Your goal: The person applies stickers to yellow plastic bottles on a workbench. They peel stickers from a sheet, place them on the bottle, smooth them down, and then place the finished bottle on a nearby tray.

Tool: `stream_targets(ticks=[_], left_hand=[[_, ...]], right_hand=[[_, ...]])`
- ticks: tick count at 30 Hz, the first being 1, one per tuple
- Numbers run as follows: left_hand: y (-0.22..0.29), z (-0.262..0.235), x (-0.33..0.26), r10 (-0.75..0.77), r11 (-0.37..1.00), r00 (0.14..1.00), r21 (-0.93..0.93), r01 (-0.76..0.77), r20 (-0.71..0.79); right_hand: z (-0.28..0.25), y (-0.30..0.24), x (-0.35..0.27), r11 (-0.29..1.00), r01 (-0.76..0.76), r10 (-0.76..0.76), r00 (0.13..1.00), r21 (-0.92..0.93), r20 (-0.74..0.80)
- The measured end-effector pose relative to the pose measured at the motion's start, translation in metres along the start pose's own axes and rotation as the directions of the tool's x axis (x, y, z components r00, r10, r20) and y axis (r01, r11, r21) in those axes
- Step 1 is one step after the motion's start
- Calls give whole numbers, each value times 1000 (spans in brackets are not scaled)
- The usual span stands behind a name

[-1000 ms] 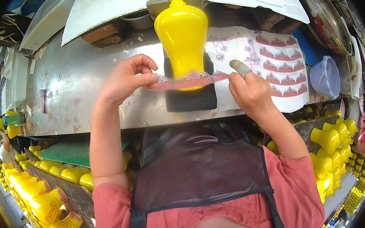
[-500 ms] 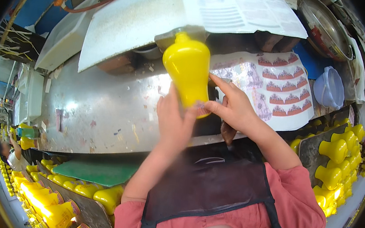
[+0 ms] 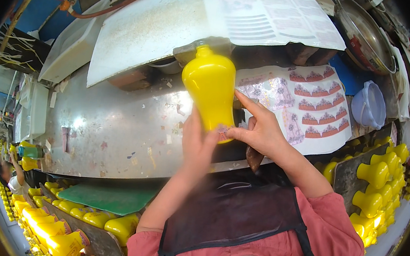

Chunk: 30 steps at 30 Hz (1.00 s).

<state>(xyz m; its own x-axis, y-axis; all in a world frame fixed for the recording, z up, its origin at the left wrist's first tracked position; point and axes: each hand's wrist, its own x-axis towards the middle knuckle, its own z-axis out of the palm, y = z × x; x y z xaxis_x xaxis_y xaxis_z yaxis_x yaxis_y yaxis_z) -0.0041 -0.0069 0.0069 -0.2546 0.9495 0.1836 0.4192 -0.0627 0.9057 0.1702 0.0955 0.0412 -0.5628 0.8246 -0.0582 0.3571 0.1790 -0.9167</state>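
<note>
Yellow plastic bottle [image 3: 211, 91] held upright over a metal workbench [image 3: 115, 134]; left hand [image 3: 197, 144] cups it at 6 o'clock, right hand [image 3: 259, 131] pinches its lower side at 4 o'clock, label sheet [image 3: 310, 106] at 3 o'clock.

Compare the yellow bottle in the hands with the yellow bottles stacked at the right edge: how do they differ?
The held bottle is gripped by both the left hand and right hand above the metal table; the stacked bottles lie untouched in a pile. The held bottle stands alone with its neck pointing away from the person; the stacked ones are crowded together at mixed angles. Both share the same bright yellow colour and bulging shape.
</note>
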Motion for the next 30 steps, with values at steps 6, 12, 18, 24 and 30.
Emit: stream_targets(ticks=[6,12,18,24,30], left_hand=[[4,-3,1,-50,995,997,-79,54,51],[1,0,-5,-54,930,999,-364,48,-6],[0,8,5,-98,933,995,-348,87,-15],[-5,9,3,-39,999,997,-39,36,-61],[-3,9,1,-41,999,996,23,43,-81]], right_hand=[[2,6,3,996,80,-81,996,-26,-25],[-8,9,1,993,-63,54,995,103,88],[8,4,-9,999,4,-5,1000,37,14],[15,3,-10,999,23,-24,1000,-38,-20],[15,4,-10,1000,15,-15,1000,6,-21]])
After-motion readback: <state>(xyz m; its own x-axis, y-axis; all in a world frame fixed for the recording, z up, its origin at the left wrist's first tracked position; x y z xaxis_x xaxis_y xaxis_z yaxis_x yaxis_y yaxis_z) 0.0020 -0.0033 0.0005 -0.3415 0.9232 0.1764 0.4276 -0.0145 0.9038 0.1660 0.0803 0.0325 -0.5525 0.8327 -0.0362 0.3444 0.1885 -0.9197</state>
